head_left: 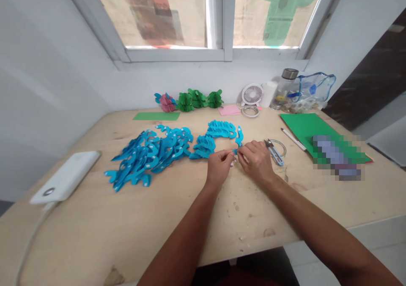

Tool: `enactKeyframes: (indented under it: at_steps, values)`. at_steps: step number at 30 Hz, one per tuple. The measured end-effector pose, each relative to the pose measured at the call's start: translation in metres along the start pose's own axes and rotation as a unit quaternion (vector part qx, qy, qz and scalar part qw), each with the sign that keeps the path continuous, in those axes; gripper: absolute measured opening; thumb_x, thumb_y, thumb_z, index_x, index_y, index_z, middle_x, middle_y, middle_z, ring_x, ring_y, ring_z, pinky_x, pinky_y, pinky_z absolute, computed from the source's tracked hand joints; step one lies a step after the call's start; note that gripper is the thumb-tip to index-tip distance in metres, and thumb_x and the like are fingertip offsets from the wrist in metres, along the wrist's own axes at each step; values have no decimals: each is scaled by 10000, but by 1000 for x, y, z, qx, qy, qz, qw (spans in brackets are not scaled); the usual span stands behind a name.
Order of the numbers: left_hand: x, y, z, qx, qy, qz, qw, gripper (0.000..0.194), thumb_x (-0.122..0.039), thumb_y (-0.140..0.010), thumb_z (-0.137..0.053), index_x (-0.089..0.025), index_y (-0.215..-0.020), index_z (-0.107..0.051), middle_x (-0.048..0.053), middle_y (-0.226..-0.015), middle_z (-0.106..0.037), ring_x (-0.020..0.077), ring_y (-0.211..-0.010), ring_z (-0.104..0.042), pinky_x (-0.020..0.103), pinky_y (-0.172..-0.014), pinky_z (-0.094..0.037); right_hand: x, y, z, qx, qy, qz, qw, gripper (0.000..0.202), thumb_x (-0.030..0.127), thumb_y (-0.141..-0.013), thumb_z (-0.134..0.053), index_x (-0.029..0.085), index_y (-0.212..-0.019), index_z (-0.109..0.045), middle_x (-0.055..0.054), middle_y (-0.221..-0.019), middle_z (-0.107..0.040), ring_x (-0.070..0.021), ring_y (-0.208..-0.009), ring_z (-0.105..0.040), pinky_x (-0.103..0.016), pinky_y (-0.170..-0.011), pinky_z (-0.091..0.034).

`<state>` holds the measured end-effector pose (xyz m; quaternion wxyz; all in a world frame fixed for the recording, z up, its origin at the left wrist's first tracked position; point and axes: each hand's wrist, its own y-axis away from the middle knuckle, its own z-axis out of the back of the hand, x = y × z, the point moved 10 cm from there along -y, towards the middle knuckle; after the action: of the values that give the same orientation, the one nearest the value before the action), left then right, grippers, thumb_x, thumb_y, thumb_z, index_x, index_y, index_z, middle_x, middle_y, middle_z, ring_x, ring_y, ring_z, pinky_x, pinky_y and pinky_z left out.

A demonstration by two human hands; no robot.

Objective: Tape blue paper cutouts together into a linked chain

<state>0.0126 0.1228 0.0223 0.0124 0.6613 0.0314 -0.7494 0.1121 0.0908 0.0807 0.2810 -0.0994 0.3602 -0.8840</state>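
My left hand (218,167) and my right hand (256,160) meet over the table, fingertips pinched on a small blue paper piece (235,151) that is mostly covered by the fingers. A small white bit shows just below the fingertips; I cannot make out what it is. Right beyond the hands lies a curved blue cutout (239,134) with white patches. Two bundles of folded blue paper, a nearer one (203,147) and a farther one (221,129), rest beyond my left hand. Further left spreads a large heap of blue paper cutouts (158,151), many bearing small white squares.
Blue-handled thread snips (275,153) lie right of my right hand, near a white pen (293,140) and green sheets (312,129). Green paper figures (197,99), a small fan (252,94) and a bottle (284,89) line the wall. A white power bank (68,176) with cable sits left.
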Motion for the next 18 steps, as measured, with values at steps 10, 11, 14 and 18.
enactKeyframes:
  at_steps: [10,11,14,18]
  values:
    - [-4,2,-2,7,-6,-15,1000,219,-170,-698,-492,-159,-542,-646,-36,-405,-470,118,-495,-505,197,-465,-373,4,0,-3,15,-8,7,1000,207,222,-855,-471,189,-679,-574,-45,-647,-526,-183,-689,-421,-321,-626,-251]
    - [-3,2,-2,7,-6,-14,1000,215,-172,-699,-493,-160,-557,-655,-36,-409,-474,118,-493,-504,197,-464,-371,4,0,-3,16,-7,8,1000,211,224,-857,-467,190,-680,-575,-46,-647,-527,-184,-689,-421,-322,-626,-252]
    - [0,2,-1,3,-5,-9,1000,209,-176,-699,-497,-161,-571,-662,-35,-421,-490,114,-482,-494,197,-459,-366,5,0,-2,12,-1,8,1000,227,224,-862,-457,193,-665,-567,-46,-642,-529,-184,-682,-418,-325,-628,-253]
    - [1,1,0,-2,-9,-10,1000,217,-170,-697,-493,-157,-528,-630,-33,-418,-486,109,-478,-487,192,-460,-364,5,0,0,3,7,9,1000,238,232,-863,-458,192,-652,-560,-44,-633,-525,-183,-678,-415,-326,-632,-257]
